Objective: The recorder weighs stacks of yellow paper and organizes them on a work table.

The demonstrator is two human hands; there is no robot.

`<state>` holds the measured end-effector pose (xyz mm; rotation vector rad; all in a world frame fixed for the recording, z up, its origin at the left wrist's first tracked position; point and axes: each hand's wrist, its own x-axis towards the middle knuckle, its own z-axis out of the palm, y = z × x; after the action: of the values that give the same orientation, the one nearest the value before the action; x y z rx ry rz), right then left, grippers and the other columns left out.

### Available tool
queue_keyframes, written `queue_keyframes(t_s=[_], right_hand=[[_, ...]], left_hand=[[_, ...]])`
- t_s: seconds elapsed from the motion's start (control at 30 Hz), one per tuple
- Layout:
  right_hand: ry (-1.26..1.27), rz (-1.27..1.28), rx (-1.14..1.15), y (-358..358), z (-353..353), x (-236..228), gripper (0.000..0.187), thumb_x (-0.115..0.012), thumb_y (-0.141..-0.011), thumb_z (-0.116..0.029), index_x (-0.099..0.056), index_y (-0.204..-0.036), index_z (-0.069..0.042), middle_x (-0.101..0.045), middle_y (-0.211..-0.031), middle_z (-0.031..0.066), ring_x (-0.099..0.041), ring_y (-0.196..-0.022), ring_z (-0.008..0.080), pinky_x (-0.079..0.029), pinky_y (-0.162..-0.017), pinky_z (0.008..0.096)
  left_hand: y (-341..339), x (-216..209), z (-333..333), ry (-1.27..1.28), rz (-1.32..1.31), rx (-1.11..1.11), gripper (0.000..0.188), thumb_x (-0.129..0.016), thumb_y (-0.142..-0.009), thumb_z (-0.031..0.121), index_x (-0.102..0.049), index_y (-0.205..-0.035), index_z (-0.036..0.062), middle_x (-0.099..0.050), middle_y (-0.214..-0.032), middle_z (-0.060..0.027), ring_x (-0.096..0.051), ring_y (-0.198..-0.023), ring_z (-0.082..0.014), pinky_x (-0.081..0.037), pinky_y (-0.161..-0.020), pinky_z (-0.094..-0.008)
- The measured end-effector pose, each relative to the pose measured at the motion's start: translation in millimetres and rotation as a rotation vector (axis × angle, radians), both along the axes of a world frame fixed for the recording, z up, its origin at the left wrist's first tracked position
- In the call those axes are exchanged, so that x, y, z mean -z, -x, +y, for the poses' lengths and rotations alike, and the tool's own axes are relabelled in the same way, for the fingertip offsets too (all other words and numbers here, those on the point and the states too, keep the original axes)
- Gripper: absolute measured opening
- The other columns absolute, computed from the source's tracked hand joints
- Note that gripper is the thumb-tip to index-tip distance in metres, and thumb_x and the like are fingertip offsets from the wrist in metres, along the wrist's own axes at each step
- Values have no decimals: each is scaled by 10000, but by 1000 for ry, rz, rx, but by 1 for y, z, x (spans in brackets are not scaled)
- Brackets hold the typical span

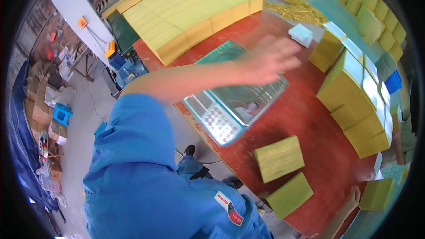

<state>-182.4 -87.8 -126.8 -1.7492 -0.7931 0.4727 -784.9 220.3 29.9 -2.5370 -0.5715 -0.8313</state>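
My left arm, in a rolled blue sleeve, reaches across a digital scale [221, 121]. My left hand [270, 62] is blurred by motion above the scale's far part, fingers spread, holding nothing. A small crumpled white and pink thing [248, 111] shows on or under the scale's clear cover. At the lower right, my right hand [353, 198] is low beside a yellow paper block [376, 194]; its fingers look apart, and I cannot tell whether they touch it. Two more yellow blocks, one upper [280, 158] and one lower [290, 195], lie on the red table [327, 163] near its front edge.
A wide slab of yellow blocks [190, 13] covers the table's far left. White-topped yellow stacks [354, 97] line the right side, near a small pale block [301, 34]. A white machine [77, 13] stands left; yellow scraps [292, 9] lie on the floor beyond.
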Motion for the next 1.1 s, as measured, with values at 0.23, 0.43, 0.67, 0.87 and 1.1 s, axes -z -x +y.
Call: queue_keyframes(t_s=[0.23,0.43,0.67,0.87,1.1], right_hand=[[-82,-167,-749,446,67,-135,278,-533,-843,-90,-664,-1054,35,-669,-1056,119,-634,-968,192,-495,-874,329],[430,799,-1344,729,101,1,359,-592,-933,-109,-583,-1266,25,-656,-1198,137,-615,-1121,212,-463,-983,334],[234,1550,-1062,878,145,118,709,-625,-885,-221,-301,-1500,-78,-389,-1508,74,-411,-1351,243,-325,-1103,422],[148,1320,-1137,892,132,31,742,-603,-867,-160,-265,-1522,-70,-288,-1568,102,-280,-1442,250,-216,-1164,412],[-308,-386,-971,802,116,-78,766,-706,-839,-372,-396,-1463,-52,-254,-1562,211,-251,-1422,449,-245,-1139,537]], left_hand=[[366,56,55,281,119,-941,734,-462,-927,619,-360,-1500,172,-243,-1581,-166,-198,-1475,-335,-172,-1169,-563],[443,123,65,542,245,-810,857,-529,-879,636,-305,-1512,103,-222,-1578,-204,-195,-1468,-351,-152,-1188,-529],[449,99,-29,627,206,-377,909,-707,-742,436,-340,-1487,65,-268,-1546,-240,-246,-1437,-395,-221,-1164,-509],[471,99,-102,708,71,-441,878,-707,-729,437,-396,-1455,54,-314,-1534,-207,-267,-1429,-380,-261,-1144,-511],[407,91,-117,1786,-1542,201,633,-450,-931,439,-443,-1417,34,-525,-1397,-143,-519,-1270,-280,-397,-1074,-421]])
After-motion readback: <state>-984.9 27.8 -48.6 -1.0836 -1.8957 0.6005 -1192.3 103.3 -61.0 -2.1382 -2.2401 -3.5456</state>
